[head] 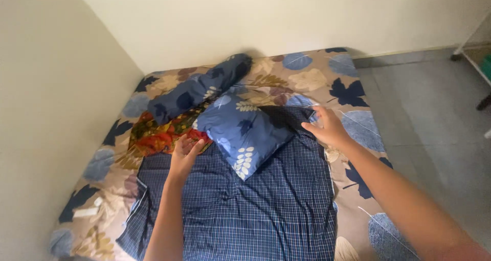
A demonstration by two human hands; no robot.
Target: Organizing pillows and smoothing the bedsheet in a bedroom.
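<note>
A mattress (353,94) covered in a beige sheet with blue and tan leaf prints is seen laid on the floor in the corner of a room. A dark blue checked cloth (245,210) is spread flat over its near half. A blue leaf-print pillow (243,130) is placed on the far edge of the cloth, turned corner-on. A blue bolster (197,89) is set diagonally behind it, and a red and orange patterned cloth (156,135) is bunched beneath the bolster, to the left of the pillow.

The left hand (185,151) is held open, fingers spread, over the far left edge of the checked cloth, just beside the pillow's left corner; nothing is gripped. The right hand (327,128) is positioned at the far right corner of the checked cloth, fingers curled; whether the edge is pinched cannot be told. A small white object (86,212) is noted on the sheet at the left.
</note>
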